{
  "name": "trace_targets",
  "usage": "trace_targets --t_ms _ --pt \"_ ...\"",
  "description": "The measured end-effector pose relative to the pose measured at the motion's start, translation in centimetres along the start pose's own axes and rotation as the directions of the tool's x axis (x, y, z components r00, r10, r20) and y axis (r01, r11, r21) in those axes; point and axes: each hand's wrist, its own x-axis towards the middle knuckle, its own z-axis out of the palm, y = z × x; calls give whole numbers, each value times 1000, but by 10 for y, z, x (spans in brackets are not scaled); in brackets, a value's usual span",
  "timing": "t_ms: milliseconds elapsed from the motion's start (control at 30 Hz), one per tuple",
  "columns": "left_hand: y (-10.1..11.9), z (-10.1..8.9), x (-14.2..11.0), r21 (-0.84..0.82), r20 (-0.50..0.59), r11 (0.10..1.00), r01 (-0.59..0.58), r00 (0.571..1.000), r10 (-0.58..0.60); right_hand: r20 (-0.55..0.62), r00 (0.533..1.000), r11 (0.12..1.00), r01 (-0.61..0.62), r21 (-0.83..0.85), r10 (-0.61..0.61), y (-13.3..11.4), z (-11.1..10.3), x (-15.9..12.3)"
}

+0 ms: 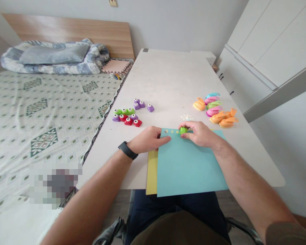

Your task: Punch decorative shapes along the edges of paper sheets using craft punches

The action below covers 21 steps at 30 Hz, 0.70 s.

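Observation:
A light blue sheet of paper [188,166] lies on a yellow sheet [152,173] at the near edge of the white table [165,78]. My left hand [149,139] rests on the blue sheet's far left corner, fingers curled and pressing it down. My right hand [200,133] pinches a small green paper punch [183,130] set on the sheet's far edge. A few small punched holes [171,131] show along that edge, between my hands.
Small purple, green and red punches [129,114] sit in a cluster to the left. Larger orange, pink, green and blue punches [215,109] lie to the right. White paper bits [186,117] lie beyond my hands. A bed [40,109] runs along the table's left; white cupboards [265,44] stand to the right.

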Motion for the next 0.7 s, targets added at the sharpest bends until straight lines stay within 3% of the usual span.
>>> trace_targets --t_ms 367,600,700 --pt "2 -1 -1 34 -20 999 -19 1000 20 23 1000 999 -16 28 15 3 0 0" --pt "-1 2 3 62 -74 996 -67 995 72 3 1000 1000 12 -2 -12 2 1 -1" --pt "-2 4 6 89 -150 993 -72 985 85 6 1000 1000 26 -9 -26 0 0 -1"
